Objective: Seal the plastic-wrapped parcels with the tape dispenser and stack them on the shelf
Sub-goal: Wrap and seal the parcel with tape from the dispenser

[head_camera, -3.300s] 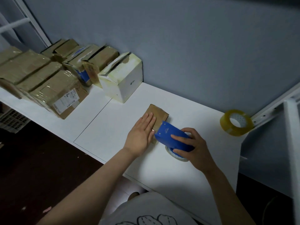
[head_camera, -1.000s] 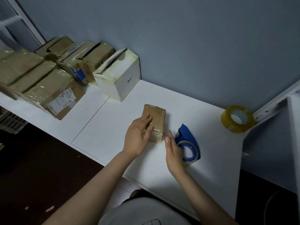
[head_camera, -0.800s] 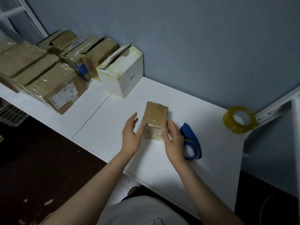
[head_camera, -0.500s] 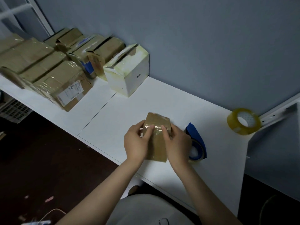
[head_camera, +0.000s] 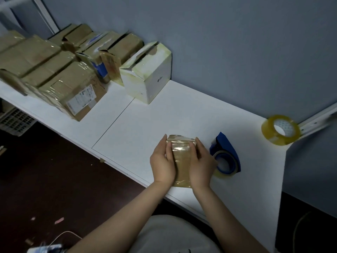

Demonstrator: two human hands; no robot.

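Note:
A small brown parcel (head_camera: 181, 157) wrapped in shiny clear tape sits near the front edge of the white shelf (head_camera: 182, 115). My left hand (head_camera: 162, 162) holds its left side and my right hand (head_camera: 201, 164) holds its right side, thumbs lying over the top face. The blue tape dispenser (head_camera: 225, 155) lies on the shelf just right of my right hand, with nothing touching it. Its tape roll faces me.
Several taped brown boxes (head_camera: 60, 77) and a white box (head_camera: 148, 73) line the shelf's left back, against the grey wall. A yellow tape roll (head_camera: 280, 129) sits at the right back corner beside a white frame rail (head_camera: 321, 119). Dark floor lies below the front edge.
The dispenser was set down to the right. Both hands took the parcel, drew it toward the front edge, and now clasp its two sides.

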